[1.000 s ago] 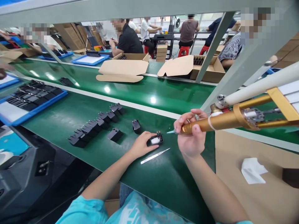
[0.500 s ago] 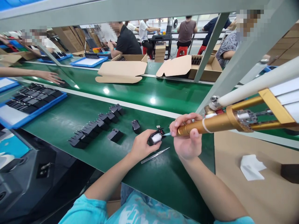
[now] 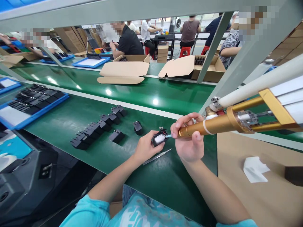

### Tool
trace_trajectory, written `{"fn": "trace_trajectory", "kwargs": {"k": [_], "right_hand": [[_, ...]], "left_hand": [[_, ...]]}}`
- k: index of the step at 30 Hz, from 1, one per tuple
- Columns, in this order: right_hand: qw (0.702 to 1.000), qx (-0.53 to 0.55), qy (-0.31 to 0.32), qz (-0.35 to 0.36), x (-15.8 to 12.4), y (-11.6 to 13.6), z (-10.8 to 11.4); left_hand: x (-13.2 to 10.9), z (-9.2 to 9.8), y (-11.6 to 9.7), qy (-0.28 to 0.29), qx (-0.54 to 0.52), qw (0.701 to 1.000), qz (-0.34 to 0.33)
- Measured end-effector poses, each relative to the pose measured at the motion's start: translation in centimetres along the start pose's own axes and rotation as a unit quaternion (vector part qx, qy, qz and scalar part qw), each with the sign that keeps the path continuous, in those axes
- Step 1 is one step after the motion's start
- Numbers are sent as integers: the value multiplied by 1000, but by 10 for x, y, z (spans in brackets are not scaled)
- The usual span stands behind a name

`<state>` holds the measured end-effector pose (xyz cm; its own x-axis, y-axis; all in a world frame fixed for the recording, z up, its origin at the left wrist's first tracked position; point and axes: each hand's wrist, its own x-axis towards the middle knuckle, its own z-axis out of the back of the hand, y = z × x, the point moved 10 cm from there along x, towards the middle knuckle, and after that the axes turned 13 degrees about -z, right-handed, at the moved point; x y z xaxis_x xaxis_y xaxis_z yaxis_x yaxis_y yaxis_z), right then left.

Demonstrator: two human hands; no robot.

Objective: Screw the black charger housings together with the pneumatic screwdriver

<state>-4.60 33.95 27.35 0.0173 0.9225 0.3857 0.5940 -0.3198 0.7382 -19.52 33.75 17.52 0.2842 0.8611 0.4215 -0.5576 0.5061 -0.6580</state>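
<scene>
My left hand (image 3: 146, 147) grips an opened black power adapter (image 3: 158, 139) between thumb and fingers; a white block and small wired parts show inside it. My right hand (image 3: 189, 146) is closed around the front end of a gold dispensing gun (image 3: 208, 126), palm turned up. The gun's thin pale-blue nozzle (image 3: 168, 136) reaches to the adapter's opening; whether it touches the parts inside is too small to tell. Just below the adapter, metal tweezers (image 3: 157, 156) lie on the green bench (image 3: 151, 176).
Left of my hands stands a slanting row of black adapters (image 3: 91, 132), with two single ones (image 3: 116, 136) nearer. A blue-rimmed tray (image 3: 38, 116) of adapters lies far left. White paper (image 3: 255, 169) rests on cardboard at right. A grey frame post (image 3: 248, 60) slants overhead; co-workers sit beyond.
My left hand and the adapter have shifted very slightly right, and the dispensing gun slightly left. A co-worker's arm that reached in at the far left is out of view.
</scene>
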Motion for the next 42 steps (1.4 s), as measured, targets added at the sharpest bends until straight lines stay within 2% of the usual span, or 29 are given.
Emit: {"fn": "trace_trajectory", "kwargs": {"k": [5,10,17,23,29,34,39,42], "right_hand": [[1000,4,-3,-1,-1,1,0],[1000,8,4,-4,-2,0,-2],[999,14,28,14,-3,3,-7],[1000,0,20,-1,-2,0,-5],[1000,0,18,6,-1,0,-2],[1000,-2,14,20,3,1,2],[1000,-15,3,25,4,1,6],[1000,-18,-1,25,4,1,8]], "left_hand": [[5,-14,6,26,-15,999,25],[11,-24,-10,27,-39,999,-27],[14,-18,-30,-37,-66,991,-112],[15,-16,-31,-33,-54,991,-120],[13,-20,-15,9,-39,998,-50],[9,-18,3,53,-8,998,-23],[1,-18,32,136,22,990,9],[-2,-22,45,176,-31,983,34]]}}
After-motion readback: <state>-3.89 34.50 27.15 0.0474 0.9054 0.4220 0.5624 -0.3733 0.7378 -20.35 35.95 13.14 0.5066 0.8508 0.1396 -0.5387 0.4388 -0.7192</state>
